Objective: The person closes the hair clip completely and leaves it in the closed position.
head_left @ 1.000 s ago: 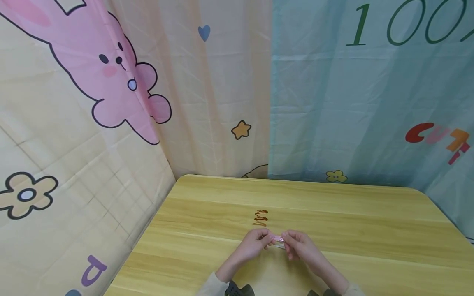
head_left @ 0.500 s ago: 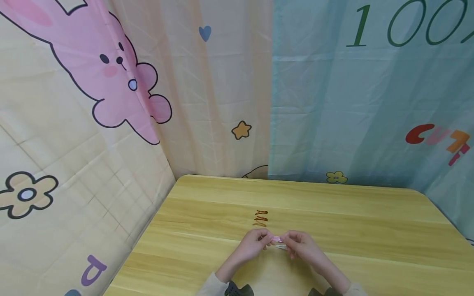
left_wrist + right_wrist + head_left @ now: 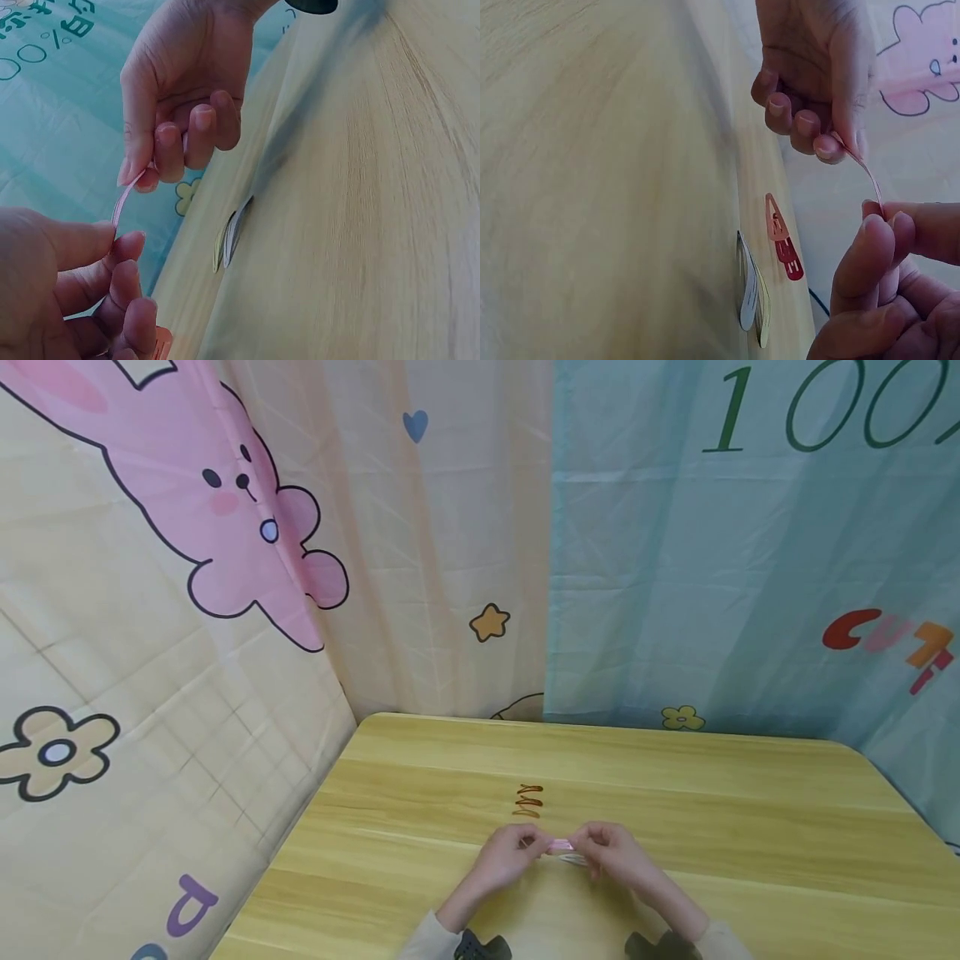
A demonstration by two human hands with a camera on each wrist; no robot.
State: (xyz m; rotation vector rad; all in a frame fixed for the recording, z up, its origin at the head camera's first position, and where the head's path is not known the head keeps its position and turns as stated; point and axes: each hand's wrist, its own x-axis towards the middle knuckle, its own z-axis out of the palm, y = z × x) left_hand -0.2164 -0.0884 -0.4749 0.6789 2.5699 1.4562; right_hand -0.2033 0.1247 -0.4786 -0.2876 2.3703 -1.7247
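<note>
Both hands hold a bent pink snap hair clip (image 3: 561, 845) between them, raised over the table. My left hand (image 3: 506, 856) pinches one end between thumb and fingers. The other end is pinched by my right hand (image 3: 618, 858). In both wrist views the pink clip (image 3: 871, 178) appears edge-on as a thin curved strip. Beneath the hands, a whitish snap clip (image 3: 748, 296) and a yellowish one (image 3: 763, 311) lie side by side on the table, partly covered by my right hand in the head view.
Farther back on the wooden table (image 3: 712, 802), reddish-brown snap clips lie in a column, including an orange-red one (image 3: 778, 231) and a dark red one (image 3: 794, 270). Printed cloth curtains (image 3: 450, 527) hang behind the table and at its left side.
The hands keep their pinch on the pink clip and have shifted only slightly. The clip has turned a little and looks flatter in the head view. The clips on the table have not moved.
</note>
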